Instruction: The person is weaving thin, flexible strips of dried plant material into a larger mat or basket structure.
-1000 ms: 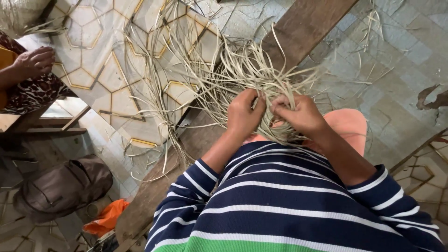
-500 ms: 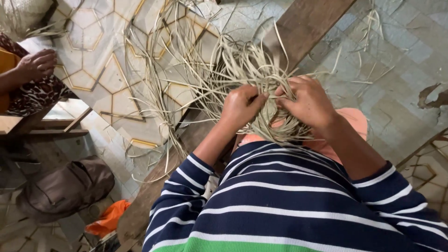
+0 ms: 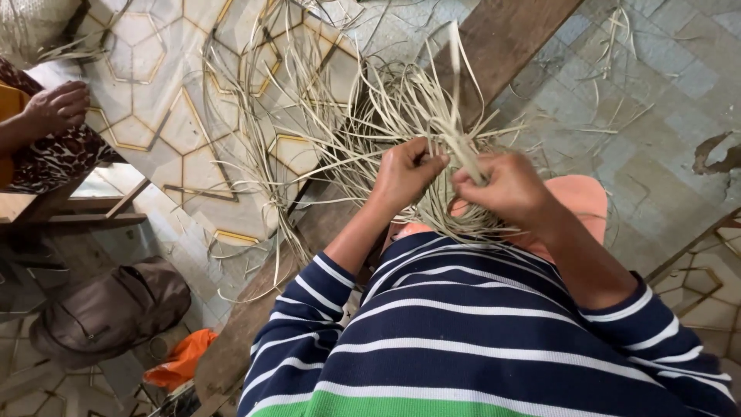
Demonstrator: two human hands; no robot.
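the left hand (image 3: pixel 403 174) clamps the tangle of pale straw strips (image 3: pixel 386 116) on the lap over the wooden plank (image 3: pixel 494 46), steadying it. the right hand (image 3: pixel 505 189) pinches one strip upright, its grip closed tight to keep it taut.

Looks like a home weaving workshop. Pale reed strips (image 3: pixel 309 147) strewn across a hexagon-tiled floor (image 3: pixel 154 123), a long wooden counter (image 3: pixel 494 38), a woven basket (image 3: pixel 31 27) in the corner. Brown bag (image 3: pixel 108 309) dropped on the floor nearby.
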